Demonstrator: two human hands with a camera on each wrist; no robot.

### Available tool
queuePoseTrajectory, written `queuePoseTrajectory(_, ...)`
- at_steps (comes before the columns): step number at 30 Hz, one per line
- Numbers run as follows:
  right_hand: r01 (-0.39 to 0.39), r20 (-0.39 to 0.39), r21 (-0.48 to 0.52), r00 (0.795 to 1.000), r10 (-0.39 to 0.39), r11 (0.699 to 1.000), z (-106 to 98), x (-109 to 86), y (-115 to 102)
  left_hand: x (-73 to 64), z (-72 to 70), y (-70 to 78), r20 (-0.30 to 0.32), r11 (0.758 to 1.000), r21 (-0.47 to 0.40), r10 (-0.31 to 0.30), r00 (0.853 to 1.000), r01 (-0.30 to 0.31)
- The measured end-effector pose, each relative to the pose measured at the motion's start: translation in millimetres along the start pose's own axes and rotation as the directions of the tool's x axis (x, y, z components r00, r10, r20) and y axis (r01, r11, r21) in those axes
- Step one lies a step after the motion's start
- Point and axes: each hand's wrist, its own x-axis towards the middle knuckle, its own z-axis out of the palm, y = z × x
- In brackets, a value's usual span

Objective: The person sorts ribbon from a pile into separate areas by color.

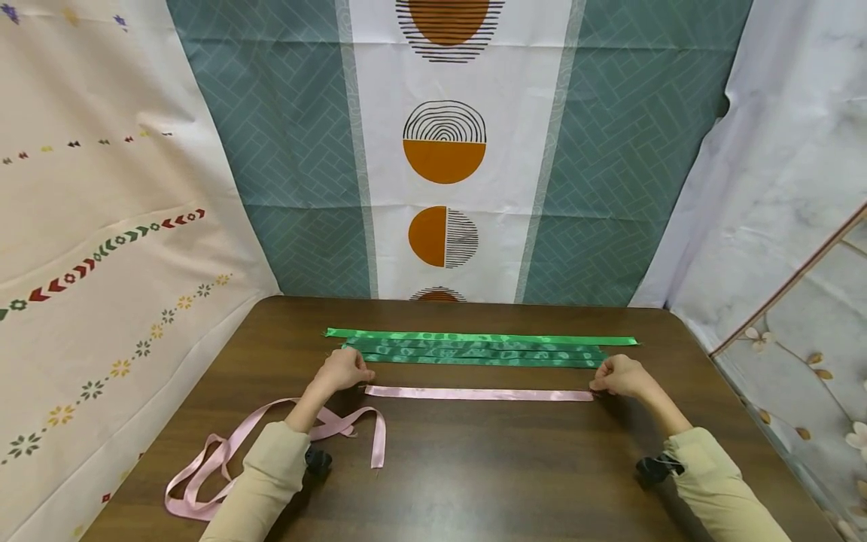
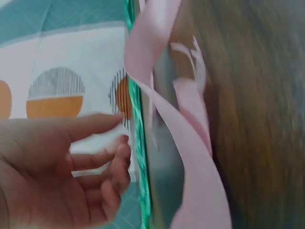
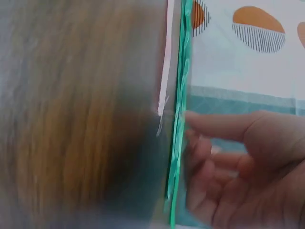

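A short pink ribbon [image 1: 479, 394] lies straight across the dark wooden table. My left hand [image 1: 343, 369] hovers at its left end, fingers loosely curled; in the left wrist view no ribbon shows between thumb and fingertips. At the other end is my right hand [image 1: 619, 375], fingertips close by the ribbon's edge. The right wrist view shows the frayed pink end [image 3: 162, 107] loose, beside the fingers and apart from them. Just behind lie dark green ribbons [image 1: 474, 352] side by side, with a brighter green ribbon [image 1: 481, 337] along their far edge.
A long pink ribbon [image 1: 196, 482] lies in loose loops at the left, partly beneath my left forearm. Its cut end [image 1: 378, 448] points toward the front. Patterned cloth [image 1: 447, 173] hangs behind the table [image 1: 488, 474], with more cloth at both sides.
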Motion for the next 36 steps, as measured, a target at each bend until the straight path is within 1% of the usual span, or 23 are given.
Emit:
queuePoseTrajectory(1, 0.038, -0.008, 0.001, 0.999, -0.038, 0.999, 2, 1.7, -3, 0.5, 1.7, 2.2, -0.007, 0.997, -0.006, 0.077, 0.997, -0.077)
queuePoseTrajectory(2, 0.085, -0.009, -0.001, 0.996, -0.085, 0.996, 5, 3.4, -5, 1.2, 4.3, 4.6, -0.004, 0.987, -0.006, 0.158, 0.987, -0.158)
queuePoseTrajectory(3, 0.131, -0.002, -0.005, 0.991, -0.131, 0.991, 8, 5.4, -9, 1.9, 6.8, 7.7, 0.006, 0.974, 0.003, 0.226, 0.974, -0.226)
queuePoseTrajectory(5, 0.201, 0.016, -0.035, 0.98, -0.201, 0.979, 16, 9.4, -15, 3.7, 13.1, 13.2, 0.054, 0.95, 0.023, 0.311, 0.949, -0.313)
queuePoseTrajectory(6, 0.229, 0.034, -0.05, 0.973, -0.227, 0.972, 20, 10.5, -18, 4.3, 16.6, 15.4, 0.087, 0.943, 0.037, 0.328, 0.941, -0.332)
queuePoseTrajectory(8, 0.26, 0.057, -0.101, 0.965, -0.255, 0.96, 26, 11.8, -22, 6.2, 22.8, 19.4, 0.154, 0.937, 0.073, 0.329, 0.932, -0.342)
queuePoseTrajectory(10, 0.268, 0.071, -0.152, 0.963, -0.26, 0.951, 31, 11.7, -24, 5.6, 27.4, 21.4, 0.206, 0.942, 0.112, 0.291, 0.934, -0.318)
queuePoseTrajectory(12, 0.274, 0.083, -0.187, 0.961, -0.263, 0.943, 33, 10.7, -24, 4.3, 30.4, 21.7, 0.237, 0.945, 0.142, 0.257, 0.937, -0.295)
queuePoseTrajectory(15, 0.284, 0.097, -0.219, 0.958, -0.269, 0.934, 33, 9.6, -24, 1.3, 30.5, 21.1, 0.25, 0.947, 0.162, 0.233, 0.94, -0.278)
queuePoseTrajectory(21, 0.275, 0.11, -0.225, 0.96, -0.256, 0.935, 29, 9.0, -27, 1.0, 25.8, 22.2, 0.245, 0.945, 0.154, 0.245, 0.938, -0.287)
queuePoseTrajectory(25, 0.282, 0.112, -0.239, 0.958, -0.263, 0.929, 26, 9.5, -29, 2.3, 24.3, 22.1, 0.241, 0.946, 0.155, 0.243, 0.94, -0.284)
queuePoseTrajectory(27, 0.273, 0.113, -0.23, 0.961, -0.253, 0.934, 26, 9.1, -29, 2.2, 23.9, 21.5, 0.231, 0.947, 0.143, 0.252, 0.94, -0.289)
queuePoseTrajectory(28, 0.276, 0.11, -0.228, 0.96, -0.257, 0.934, 26, 8.8, -29, 1.6, 23.6, 21.2, 0.223, 0.945, 0.133, 0.264, 0.939, -0.297)
queuePoseTrajectory(31, 0.26, 0.09, -0.196, 0.965, -0.247, 0.946, 26, 7.2, -30, -1.6, 19.5, 19.0, 0.182, 0.948, 0.08, 0.29, 0.94, -0.308)
queuePoseTrajectory(35, 0.263, 0.041, -0.146, 0.965, -0.259, 0.954, 27, 5.6, -34, -9.0, 7.8, 10.0, 0.119, 0.949, -0.005, 0.313, 0.942, -0.315)
queuePoseTrajectory(36, 0.267, 0.025, -0.137, 0.964, -0.266, 0.954, 28, 5.4, -36, -11.0, 4.1, 7.0, 0.109, 0.945, -0.017, 0.327, 0.939, -0.327)
